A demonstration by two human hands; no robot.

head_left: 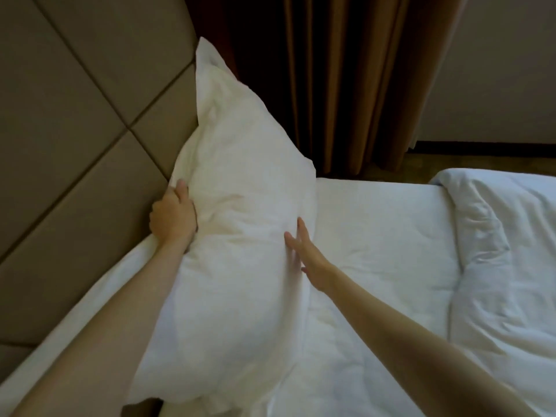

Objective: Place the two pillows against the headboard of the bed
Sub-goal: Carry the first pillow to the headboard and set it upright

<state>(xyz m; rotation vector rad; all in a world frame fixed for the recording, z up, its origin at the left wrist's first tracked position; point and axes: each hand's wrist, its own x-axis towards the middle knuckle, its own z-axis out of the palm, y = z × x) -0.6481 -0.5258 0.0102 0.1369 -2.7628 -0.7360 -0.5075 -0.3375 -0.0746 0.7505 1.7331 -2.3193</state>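
Note:
A big white pillow [240,191] leans upright against the padded beige headboard [75,130], its lower edge resting on the white mattress sheet [376,251]. My left hand [173,216] grips the pillow's edge on the headboard side, fingers curled into the fabric. Flat and with fingers spread, my right hand [304,254] presses the pillow's front face. I cannot tell whether the white bulk nearest me is a second pillow or the same one.
A rumpled white duvet [505,266] lies bunched on the right part of the bed. Dark brown curtains [346,85] hang behind the bed's far side, with a pale wall [496,70] at the upper right.

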